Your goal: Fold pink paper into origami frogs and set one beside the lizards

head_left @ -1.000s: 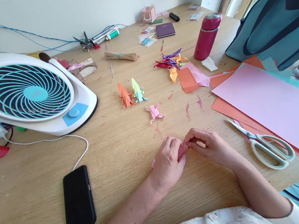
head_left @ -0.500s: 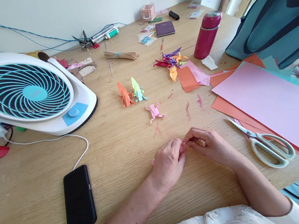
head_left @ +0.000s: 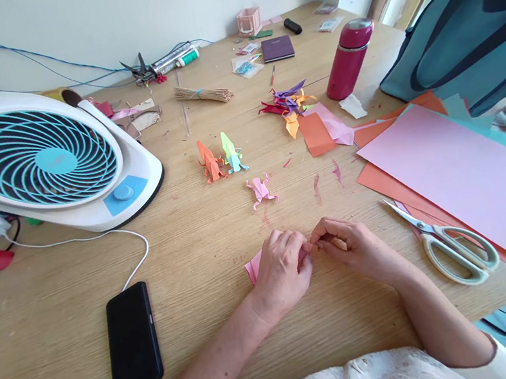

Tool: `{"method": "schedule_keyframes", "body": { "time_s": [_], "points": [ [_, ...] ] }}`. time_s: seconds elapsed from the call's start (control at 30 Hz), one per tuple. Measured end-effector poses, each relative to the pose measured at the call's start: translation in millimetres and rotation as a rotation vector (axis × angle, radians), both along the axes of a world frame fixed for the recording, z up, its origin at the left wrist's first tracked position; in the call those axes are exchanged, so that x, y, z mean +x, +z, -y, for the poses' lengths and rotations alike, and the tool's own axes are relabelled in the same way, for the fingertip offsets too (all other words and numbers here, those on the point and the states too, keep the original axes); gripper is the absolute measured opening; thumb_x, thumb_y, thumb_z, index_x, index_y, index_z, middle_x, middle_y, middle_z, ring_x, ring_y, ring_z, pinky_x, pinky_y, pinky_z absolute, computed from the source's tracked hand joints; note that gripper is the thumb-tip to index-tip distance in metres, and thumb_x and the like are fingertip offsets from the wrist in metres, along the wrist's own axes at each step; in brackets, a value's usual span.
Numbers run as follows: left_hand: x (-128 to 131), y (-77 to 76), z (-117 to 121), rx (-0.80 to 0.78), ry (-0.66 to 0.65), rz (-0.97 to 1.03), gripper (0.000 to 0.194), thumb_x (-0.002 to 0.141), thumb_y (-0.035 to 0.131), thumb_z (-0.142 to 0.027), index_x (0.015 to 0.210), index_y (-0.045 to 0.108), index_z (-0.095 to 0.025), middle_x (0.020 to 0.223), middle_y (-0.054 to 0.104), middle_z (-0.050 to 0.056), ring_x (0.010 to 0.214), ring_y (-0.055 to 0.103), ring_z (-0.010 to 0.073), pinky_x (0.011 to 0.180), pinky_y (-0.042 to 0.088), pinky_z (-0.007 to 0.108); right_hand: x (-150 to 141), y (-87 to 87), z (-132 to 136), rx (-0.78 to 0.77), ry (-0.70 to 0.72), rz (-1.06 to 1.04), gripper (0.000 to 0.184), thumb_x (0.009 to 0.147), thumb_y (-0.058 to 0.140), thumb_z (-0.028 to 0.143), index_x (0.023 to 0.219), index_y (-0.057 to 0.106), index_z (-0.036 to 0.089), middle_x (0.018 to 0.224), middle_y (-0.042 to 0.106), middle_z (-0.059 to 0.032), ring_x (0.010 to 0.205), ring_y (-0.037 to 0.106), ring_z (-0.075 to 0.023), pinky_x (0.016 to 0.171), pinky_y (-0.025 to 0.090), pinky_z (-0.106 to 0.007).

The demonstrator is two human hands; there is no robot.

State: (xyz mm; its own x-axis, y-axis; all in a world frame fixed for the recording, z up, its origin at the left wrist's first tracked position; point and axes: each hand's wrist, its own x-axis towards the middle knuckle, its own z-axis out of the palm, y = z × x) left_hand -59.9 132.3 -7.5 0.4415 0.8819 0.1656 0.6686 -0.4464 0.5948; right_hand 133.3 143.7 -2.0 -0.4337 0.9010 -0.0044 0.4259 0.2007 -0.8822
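My left hand (head_left: 283,266) is closed over a folded piece of pink paper (head_left: 252,268), whose flat end sticks out to the left from beneath it; most of the paper is hidden. My right hand (head_left: 348,241) pinches with thumb and forefinger at the paper's other end, right against the left fingertips. Just beyond the hands lies a pink origami frog (head_left: 262,190). Farther back stand an orange origami figure (head_left: 210,162) and a green-and-blue one (head_left: 231,153). To the right of my right hand, scissors (head_left: 443,241) lie partly on coloured sheets.
Pink, orange and green paper sheets (head_left: 465,171) cover the right side, near a red flask (head_left: 350,60) and a teal bag (head_left: 452,43). Several folded paper cranes (head_left: 286,102) lie at the back. On the left are a white fan (head_left: 135,187) and a black phone (head_left: 132,345) with its cable.
More of the pink paper now shows to the left of my left hand, which has lifted and tilted slightly. My right hand stays nearly in place, still pinching.
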Motion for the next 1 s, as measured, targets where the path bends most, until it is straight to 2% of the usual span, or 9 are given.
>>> {"method": "schedule_keyframes", "body": {
  "time_s": [0.3, 0.63, 1.0],
  "points": [
    [-1, 8.8, 2, 0.028, 0.024, 0.17, 0.017, 0.087, 0.051, -0.004, 0.093, 0.051, -0.02, 0.092, 0.061, 0.003, 0.087, 0.059, 0.0178, 0.078, 0.048, 0.03, 1, -8.0, -1, -0.048, -0.102, -0.129, 0.012, 0.095, 0.053, 0.024, 0.101, 0.063, 0.023, 0.093, 0.069, -0.0015, 0.087, 0.064, -0.0175, 0.077, 0.048, -0.029],
    [-4, 23.1, 5, 0.126, 0.027, 0.262, 0.016, 0.092, 0.054, -0.006, 0.101, 0.056, -0.019, 0.095, 0.061, 0.004, 0.092, 0.06, 0.0145, 0.083, 0.05, 0.026, -5, -4.5, 3, -0.108, -0.073, -0.246, 0.011, 0.096, 0.057, 0.03, 0.098, 0.064, 0.023, 0.087, 0.066, -0.0009, 0.081, 0.061, -0.0165, 0.074, 0.047, -0.028],
    [-3, 24.0, 7, 0.126, 0.008, 0.299, 0.018, 0.095, 0.054, -0.009, 0.107, 0.06, -0.02, 0.097, 0.065, 0.004, 0.094, 0.063, 0.0154, 0.086, 0.053, 0.029, -6, -3.2, 4, -0.103, -0.093, -0.289, 0.018, 0.096, 0.059, 0.038, 0.092, 0.064, 0.021, 0.084, 0.062, -0.0021, 0.079, 0.06, -0.0165, 0.074, 0.047, -0.029]
  ]
}}
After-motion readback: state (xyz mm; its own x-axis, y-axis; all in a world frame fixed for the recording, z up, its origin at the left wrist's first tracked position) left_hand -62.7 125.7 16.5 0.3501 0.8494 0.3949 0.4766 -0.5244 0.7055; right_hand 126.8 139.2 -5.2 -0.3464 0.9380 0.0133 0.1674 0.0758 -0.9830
